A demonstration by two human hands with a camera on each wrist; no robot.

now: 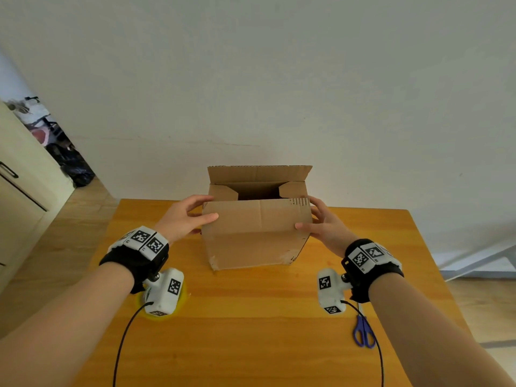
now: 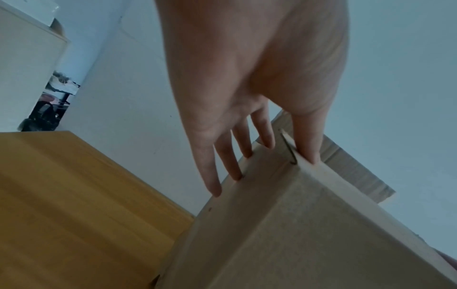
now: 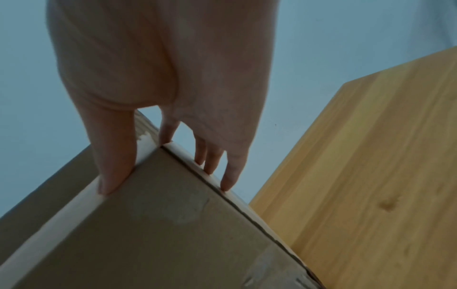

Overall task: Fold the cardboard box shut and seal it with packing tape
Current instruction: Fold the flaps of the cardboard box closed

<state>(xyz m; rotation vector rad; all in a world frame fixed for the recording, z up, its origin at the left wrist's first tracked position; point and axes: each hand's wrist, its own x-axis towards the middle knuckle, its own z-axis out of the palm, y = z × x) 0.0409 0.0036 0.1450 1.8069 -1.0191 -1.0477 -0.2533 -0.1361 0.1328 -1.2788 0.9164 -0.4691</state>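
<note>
A brown cardboard box (image 1: 251, 247) stands on the wooden table (image 1: 251, 325), its top partly open. The far flap (image 1: 259, 173) stands upright, the two side flaps (image 1: 223, 192) lie folded inward, and the near flap (image 1: 257, 216) leans inward over the opening. My left hand (image 1: 190, 216) rests at the box's top left corner, thumb on the near flap, straight fingers along the left side (image 2: 247, 152). My right hand (image 1: 318, 223) mirrors it at the top right corner (image 3: 210, 162). A yellow ring (image 1: 139, 302), seemingly the tape roll, lies mostly hidden under my left wrist camera.
Scissors (image 1: 363, 332) with blue-purple handles lie on the table near my right forearm. The box stands near the table's far edge, close to a white wall. A pale cabinet (image 1: 22, 191) stands at the left, with floor beyond the table's sides.
</note>
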